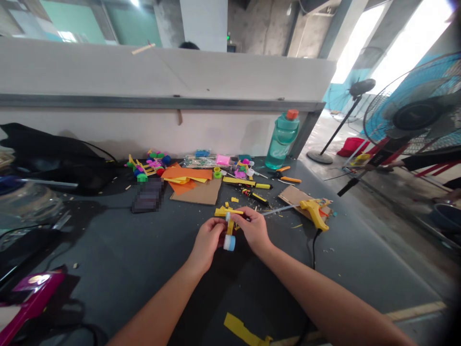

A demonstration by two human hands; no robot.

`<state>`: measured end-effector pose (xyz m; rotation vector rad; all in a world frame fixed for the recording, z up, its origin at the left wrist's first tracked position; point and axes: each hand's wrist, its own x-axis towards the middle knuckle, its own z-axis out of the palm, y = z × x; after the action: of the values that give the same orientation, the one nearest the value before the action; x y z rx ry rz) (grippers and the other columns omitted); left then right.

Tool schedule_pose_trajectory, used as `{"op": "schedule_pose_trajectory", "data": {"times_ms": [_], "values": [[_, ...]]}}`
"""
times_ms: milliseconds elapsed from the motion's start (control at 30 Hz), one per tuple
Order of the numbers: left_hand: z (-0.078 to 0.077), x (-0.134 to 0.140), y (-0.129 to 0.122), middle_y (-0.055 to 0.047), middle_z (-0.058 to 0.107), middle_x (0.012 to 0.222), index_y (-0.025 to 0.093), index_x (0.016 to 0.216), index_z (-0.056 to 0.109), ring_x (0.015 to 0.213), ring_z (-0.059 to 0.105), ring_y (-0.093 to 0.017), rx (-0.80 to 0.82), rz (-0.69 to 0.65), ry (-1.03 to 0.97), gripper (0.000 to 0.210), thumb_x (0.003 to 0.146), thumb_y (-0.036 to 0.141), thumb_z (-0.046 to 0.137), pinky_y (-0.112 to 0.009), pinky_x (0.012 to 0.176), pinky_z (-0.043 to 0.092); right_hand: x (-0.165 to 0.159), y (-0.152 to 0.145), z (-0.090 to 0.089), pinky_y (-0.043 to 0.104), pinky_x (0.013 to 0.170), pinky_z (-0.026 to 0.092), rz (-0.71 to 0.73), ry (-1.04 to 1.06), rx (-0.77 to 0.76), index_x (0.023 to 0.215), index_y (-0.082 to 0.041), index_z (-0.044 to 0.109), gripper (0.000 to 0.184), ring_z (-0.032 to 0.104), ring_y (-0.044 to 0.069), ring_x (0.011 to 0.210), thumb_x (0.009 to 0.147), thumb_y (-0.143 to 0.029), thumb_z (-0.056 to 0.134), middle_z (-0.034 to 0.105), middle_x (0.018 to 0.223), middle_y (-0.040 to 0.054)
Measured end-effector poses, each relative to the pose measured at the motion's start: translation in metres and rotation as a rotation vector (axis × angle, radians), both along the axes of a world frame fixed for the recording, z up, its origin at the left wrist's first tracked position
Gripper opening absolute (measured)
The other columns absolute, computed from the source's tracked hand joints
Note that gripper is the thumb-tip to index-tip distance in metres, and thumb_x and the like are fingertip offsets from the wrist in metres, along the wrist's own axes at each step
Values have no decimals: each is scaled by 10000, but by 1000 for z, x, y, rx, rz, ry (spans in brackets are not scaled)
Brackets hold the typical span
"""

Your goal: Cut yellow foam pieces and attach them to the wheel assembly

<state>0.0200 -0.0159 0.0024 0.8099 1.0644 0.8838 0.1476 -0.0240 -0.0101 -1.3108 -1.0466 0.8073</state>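
Between my two hands, above the dark table, is a small craft model (230, 227) of yellow strips with blue and white round caps. My left hand (209, 239) pinches it from the left, its fingertips partly hidden behind the model. From the right, my right hand (254, 229) grips its upper part between thumb and fingers, close to a yellow stick. Small yellow scraps (235, 199) lie just beyond the hands. A yellow hot glue gun (314, 214) with a clear glue stick rests to the right of my right hand, partly over a cardboard piece (290, 196).
Orange paper (190, 174) and cardboard (196, 193) lie ahead, beside a dark pixelated object (147, 195). Behind are colourful craft pieces (153, 163), a cutter (255, 197), orange-handled pliers (286, 174) and a teal bottle (283, 139). A yellow strip (245, 329) lies near the front edge.
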Motion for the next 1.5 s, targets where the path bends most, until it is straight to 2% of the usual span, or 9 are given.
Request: {"op": "schedule_pose_trajectory", "data": {"times_ms": [200,367,567,800,1167,1500], "values": [[1,-2,0,-65,684,754,135,855,644,638,651,-176,-68,-144,-15,215,695,277,663,-298,609,515,-2,-3,2,245,576,431,8,-32,-4,713,-193,682,110,535,137,600,681,-298,680,623,659,-17],[-3,-5,0,-52,657,713,128,783,652,637,635,-165,-25,-208,-5,202,686,297,705,-299,628,519,-4,-6,4,241,569,422,34,-68,2,720,-196,684,94,527,134,596,695,-286,673,619,659,-18],[-4,-4,0,-56,660,687,128,745,653,586,620,-164,-8,-197,35,243,693,362,695,-294,578,510,-4,-6,0,239,552,414,28,-123,13,714,-199,682,96,512,130,578,689,-292,685,624,669,-15],[-3,-2,-1,-13,601,568,121,658,642,484,559,-135,0,-159,38,232,669,346,694,-275,511,496,-5,-8,1,236,560,413,65,-117,17,715,-191,678,104,521,132,601,693,-292,685,629,694,-2],[-2,-2,-1,-57,666,652,103,793,681,527,603,-162,-7,-146,50,237,693,315,646,-283,514,501,-3,-6,-2,246,574,426,54,-136,23,735,-190,690,115,539,140,610,700,-300,689,646,709,4],[-3,-2,-1,-17,622,606,123,665,628,525,588,-140,23,-159,36,207,656,318,695,-281,550,510,-4,-7,-2,240,555,431,73,-105,17,732,-193,682,108,547,139,606,699,-296,683,655,726,7]]}}
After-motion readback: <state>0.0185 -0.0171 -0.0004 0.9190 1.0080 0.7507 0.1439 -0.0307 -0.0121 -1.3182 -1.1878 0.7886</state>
